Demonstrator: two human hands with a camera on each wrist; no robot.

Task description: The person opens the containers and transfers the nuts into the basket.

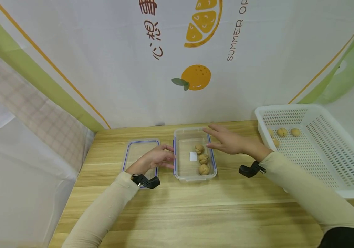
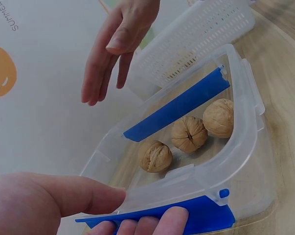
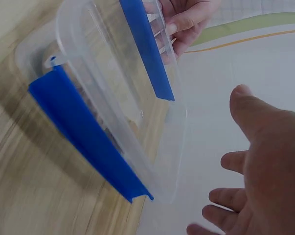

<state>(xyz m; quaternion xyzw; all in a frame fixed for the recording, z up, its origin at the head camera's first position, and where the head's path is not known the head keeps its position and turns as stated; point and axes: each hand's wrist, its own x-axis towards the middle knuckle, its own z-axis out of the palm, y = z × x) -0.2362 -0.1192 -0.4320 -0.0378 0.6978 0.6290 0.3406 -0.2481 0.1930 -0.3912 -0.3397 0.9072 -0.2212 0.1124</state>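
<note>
A clear plastic food container (image 1: pixel 183 175) with blue side latches stands uncovered on the table. Three walnuts (image 1: pixel 203 158) lie in a row along its right side, around a small white square on the bottom. My left hand (image 1: pixel 159 156) is at the container's left side, its relaxed fingers right at the blue latch (image 2: pixel 206 215) and the thumb near the rim. On the opposite side my right hand (image 1: pixel 226 139) hovers by the right rim, fingers spread and holding nothing. Partly under my left forearm lies a clear lid (image 1: pixel 133 146) with a blue seal.
At the right stands a white perforated basket (image 1: pixel 329 162) with several walnuts (image 1: pixel 282 132) in its far left corner. A printed white cloth (image 1: pixel 118 69) hangs behind the wooden table (image 1: pixel 195 213), and more cloth drapes at the left.
</note>
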